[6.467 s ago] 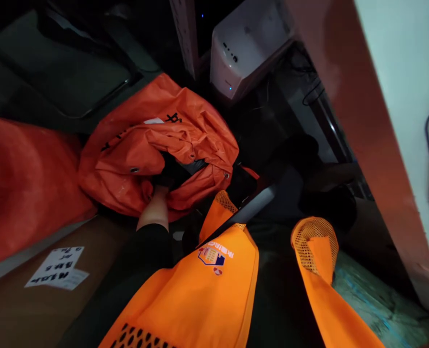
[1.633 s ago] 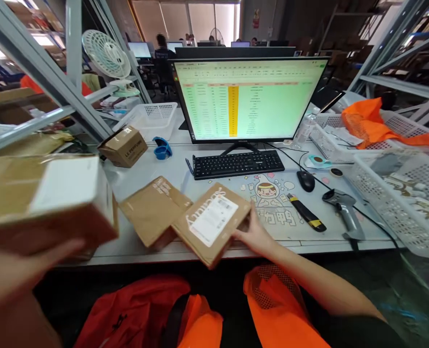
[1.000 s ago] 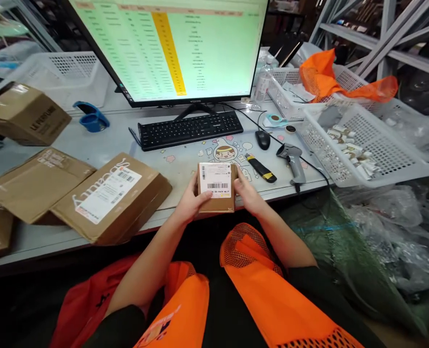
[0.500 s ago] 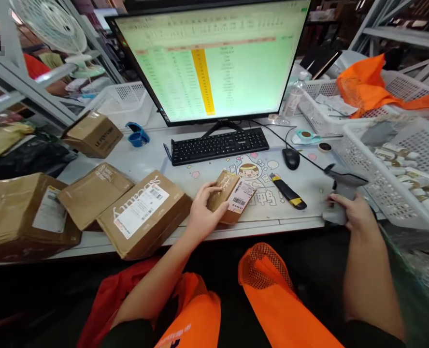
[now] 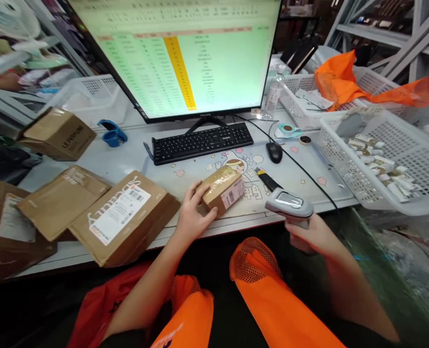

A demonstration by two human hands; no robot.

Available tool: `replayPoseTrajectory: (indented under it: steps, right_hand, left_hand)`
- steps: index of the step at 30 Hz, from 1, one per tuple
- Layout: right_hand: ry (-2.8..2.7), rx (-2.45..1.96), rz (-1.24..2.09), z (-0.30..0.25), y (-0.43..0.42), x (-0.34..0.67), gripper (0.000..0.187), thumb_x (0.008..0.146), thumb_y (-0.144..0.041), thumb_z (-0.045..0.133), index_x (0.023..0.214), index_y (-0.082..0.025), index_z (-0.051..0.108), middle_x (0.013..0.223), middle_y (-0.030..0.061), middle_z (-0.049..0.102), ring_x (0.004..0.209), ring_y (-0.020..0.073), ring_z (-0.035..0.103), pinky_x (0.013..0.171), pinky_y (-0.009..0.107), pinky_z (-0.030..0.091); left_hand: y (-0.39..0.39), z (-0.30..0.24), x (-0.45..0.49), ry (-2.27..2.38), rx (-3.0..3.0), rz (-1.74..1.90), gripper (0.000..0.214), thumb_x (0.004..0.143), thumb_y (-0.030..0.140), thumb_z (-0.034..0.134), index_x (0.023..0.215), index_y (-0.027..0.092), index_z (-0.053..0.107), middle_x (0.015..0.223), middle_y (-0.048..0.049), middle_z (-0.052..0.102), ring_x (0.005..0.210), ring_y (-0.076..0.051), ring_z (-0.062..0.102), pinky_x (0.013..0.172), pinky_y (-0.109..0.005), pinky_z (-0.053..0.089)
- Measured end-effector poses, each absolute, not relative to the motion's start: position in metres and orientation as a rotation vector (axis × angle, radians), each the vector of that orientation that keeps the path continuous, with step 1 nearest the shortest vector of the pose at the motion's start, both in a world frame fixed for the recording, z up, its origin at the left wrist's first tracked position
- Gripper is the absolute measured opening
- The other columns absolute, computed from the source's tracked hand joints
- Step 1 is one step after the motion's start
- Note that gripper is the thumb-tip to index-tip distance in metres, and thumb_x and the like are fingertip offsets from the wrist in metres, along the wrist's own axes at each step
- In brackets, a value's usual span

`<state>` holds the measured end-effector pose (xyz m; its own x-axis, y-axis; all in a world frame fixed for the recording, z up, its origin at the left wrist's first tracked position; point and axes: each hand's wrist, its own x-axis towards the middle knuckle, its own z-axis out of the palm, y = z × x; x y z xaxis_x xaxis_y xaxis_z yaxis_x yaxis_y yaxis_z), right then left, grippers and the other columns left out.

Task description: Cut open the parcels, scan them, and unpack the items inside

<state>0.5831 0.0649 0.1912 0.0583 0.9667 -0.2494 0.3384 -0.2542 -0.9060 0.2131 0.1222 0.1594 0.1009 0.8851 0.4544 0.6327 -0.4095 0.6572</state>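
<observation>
My left hand [image 5: 195, 215] grips the left end of a small taped cardboard box [image 5: 220, 186], which rests tilted on the desk mat. Its white barcode label [image 5: 232, 193] is turned to the right. My right hand [image 5: 310, 233] is wrapped round the handle of a grey barcode scanner [image 5: 290, 203], whose head points left toward the label, apart from the box. Partly behind the scanner lies a black and yellow utility knife [image 5: 267, 179]. Left of my left hand sits a larger labelled cardboard box [image 5: 156, 208].
A monitor [image 5: 200, 72] stands behind a keyboard [image 5: 203, 142] and a mouse [image 5: 274, 152]. More cardboard boxes [image 5: 62, 193] crowd the left side, near a blue tape dispenser [image 5: 113, 135]. White plastic baskets [image 5: 413, 193] stand at the right, one with several small packs. A cable [image 5: 305, 174] crosses the mat.
My right hand has lifted the scanner from the desk's right side and brought it left toward the small box. That box has tipped so its label faces right. The view has shifted right.
</observation>
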Motion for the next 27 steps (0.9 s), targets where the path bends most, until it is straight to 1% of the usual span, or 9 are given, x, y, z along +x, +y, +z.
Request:
replayPoseTrajectory:
  steps: [3, 6, 9, 12, 14, 18, 22, 25, 27]
  right_hand:
    - [-1.317, -1.819, 0.975, 0.179, 0.108, 0.626, 0.064, 0.068, -0.062, 0.085, 0.113, -0.019, 0.072, 0.099, 0.0127, 0.078, 0.082, 0.0313, 0.074, 0.073, 0.044, 0.062]
    - [-1.340, -1.949, 0.718, 0.164, 0.163, 0.667, 0.053, 0.071, -0.059, 0.077, 0.104, -0.017, 0.076, 0.111, 0.0178, 0.077, 0.106, 0.0388, 0.073, 0.095, 0.052, 0.059]
    - [-1.387, -2.194, 0.375, 0.158, 0.193, 0.681, 0.049, 0.077, -0.054, 0.072, 0.103, -0.013, 0.078, 0.113, 0.0237, 0.075, 0.114, 0.0444, 0.069, 0.103, 0.060, 0.054]
    - [-1.548, -2.120, -0.080, 0.167, 0.198, 0.649, 0.045, 0.087, -0.047, 0.061, 0.107, -0.011, 0.078, 0.119, 0.0249, 0.072, 0.119, 0.0424, 0.066, 0.108, 0.059, 0.050]
    - [-1.764, -1.909, -0.084, 0.176, 0.208, 0.602, 0.042, 0.094, -0.043, 0.055, 0.113, -0.012, 0.077, 0.121, 0.0211, 0.072, 0.118, 0.0359, 0.066, 0.109, 0.051, 0.050]
    - [-2.251, -1.710, 0.203, 0.185, 0.275, 0.494, 0.042, 0.102, -0.031, 0.049, 0.131, -0.011, 0.071, 0.138, 0.0178, 0.068, 0.132, 0.0303, 0.059, 0.116, 0.042, 0.044]
    - [-2.335, -1.685, 0.178, 0.176, 0.344, 0.434, 0.054, 0.103, -0.025, 0.049, 0.153, -0.007, 0.054, 0.160, 0.0194, 0.052, 0.153, 0.0368, 0.034, 0.122, 0.053, 0.032]
    - [-2.328, -1.689, 0.110, 0.171, 0.367, 0.419, 0.058, 0.106, -0.028, 0.043, 0.158, -0.003, 0.046, 0.149, 0.0246, 0.059, 0.147, 0.0392, 0.037, 0.119, 0.058, 0.029]
    - [-2.311, -1.709, 0.050, 0.170, 0.373, 0.413, 0.056, 0.107, -0.033, 0.041, 0.152, -0.001, 0.052, 0.140, 0.0272, 0.063, 0.139, 0.0404, 0.041, 0.116, 0.059, 0.028]
  left_hand:
    - [0.124, 0.160, 0.193, 1.551, 2.191, 1.245, 0.047, 0.088, 0.014, 0.057, 0.133, 0.020, 0.070, 0.157, -0.0156, 0.053, 0.146, -0.034, 0.055, 0.120, -0.055, 0.051]
    - [0.128, 0.162, 0.193, 1.601, 2.318, 1.299, 0.048, 0.089, 0.007, 0.048, 0.129, 0.017, 0.073, 0.156, -0.0153, 0.056, 0.153, -0.035, 0.047, 0.122, -0.058, 0.047]
    - [0.128, 0.167, 0.216, 1.616, 2.448, 1.323, 0.040, 0.092, 0.011, 0.053, 0.125, 0.019, 0.074, 0.151, -0.0134, 0.062, 0.153, -0.038, 0.045, 0.122, -0.064, 0.044]
    - [0.123, 0.172, 0.245, 1.780, 2.418, 1.364, 0.022, 0.094, 0.031, 0.068, 0.112, 0.019, 0.073, 0.140, -0.0145, 0.070, 0.144, -0.045, 0.051, 0.121, -0.079, 0.030]
    - [0.123, 0.173, 0.258, 1.845, 2.377, 1.345, 0.030, 0.092, 0.044, 0.076, 0.105, 0.018, 0.069, 0.133, -0.0157, 0.073, 0.140, -0.047, 0.055, 0.120, -0.084, 0.021]
    - [0.137, 0.168, 0.255, 1.693, 2.437, 1.361, 0.042, 0.090, 0.059, 0.077, 0.099, 0.019, 0.067, 0.119, -0.0137, 0.077, 0.125, -0.041, 0.065, 0.123, -0.079, 0.020]
    - [0.144, 0.165, 0.227, 1.495, 2.448, 1.421, 0.038, 0.098, 0.059, 0.062, 0.087, 0.022, 0.063, 0.110, -0.0099, 0.079, 0.118, -0.036, 0.068, 0.126, -0.072, 0.022]
    - [0.129, 0.169, 0.215, 1.515, 2.419, 1.365, 0.030, 0.102, 0.051, 0.055, 0.095, 0.023, 0.064, 0.120, -0.0113, 0.077, 0.129, -0.037, 0.062, 0.124, -0.068, 0.027]
    - [0.114, 0.172, 0.221, 1.586, 2.421, 1.287, 0.037, 0.099, 0.058, 0.059, 0.109, 0.022, 0.065, 0.129, -0.0145, 0.074, 0.138, -0.040, 0.056, 0.125, -0.069, 0.023]
